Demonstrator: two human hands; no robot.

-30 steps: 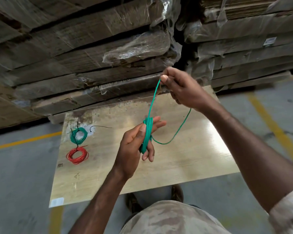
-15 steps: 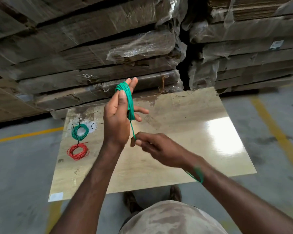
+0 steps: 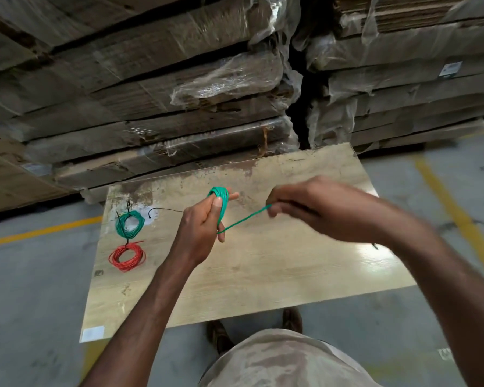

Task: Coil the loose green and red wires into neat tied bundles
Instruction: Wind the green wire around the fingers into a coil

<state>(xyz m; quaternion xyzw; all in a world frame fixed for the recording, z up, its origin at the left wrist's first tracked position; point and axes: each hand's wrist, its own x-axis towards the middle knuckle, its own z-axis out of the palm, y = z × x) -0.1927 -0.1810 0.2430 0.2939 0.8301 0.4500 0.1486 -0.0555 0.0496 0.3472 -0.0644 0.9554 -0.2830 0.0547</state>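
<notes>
- A green wire coil [image 3: 220,197] is held wound round the fingers of the left hand [image 3: 204,227], the thumb pressed on it, above the middle of the board [image 3: 263,275].
- The free green strand [image 3: 243,219] is pinched taut by the right hand [image 3: 313,208], which is blurred.
- Winding appears to be in hand; the remaining tail must next be wrapped round and tied.
- A finished green bundle [image 3: 129,223] and red bundle [image 3: 127,257] lie near the board's left edge, beside a black tie wire [image 3: 165,210].

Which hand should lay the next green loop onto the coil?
Probably the right hand: it pinches the free green wire stretched from the coil, while the left hand is occupied holding that coil.
</notes>
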